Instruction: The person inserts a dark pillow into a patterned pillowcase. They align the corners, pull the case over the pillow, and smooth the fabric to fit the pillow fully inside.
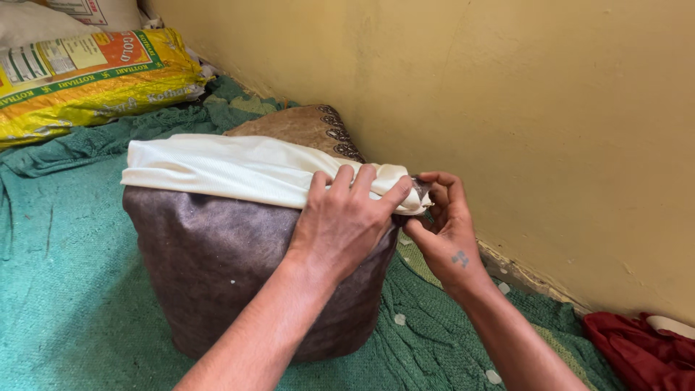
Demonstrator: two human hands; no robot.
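A folded white cloth lies across the top edge of a brown-grey cushion that stands on a green blanket. My left hand presses down on the right end of the cloth, fingers spread over it. My right hand pinches the cloth's right tip at the corner of the cushion, next to the yellow wall; a small shiny thing sits between its fingers there, too small to identify. Behind the cushion a second brown cushion with a patterned border shows.
A yellow wall runs along the right. A yellow printed sack lies at the back left on the green blanket. A red cloth is bunched at the lower right by the wall.
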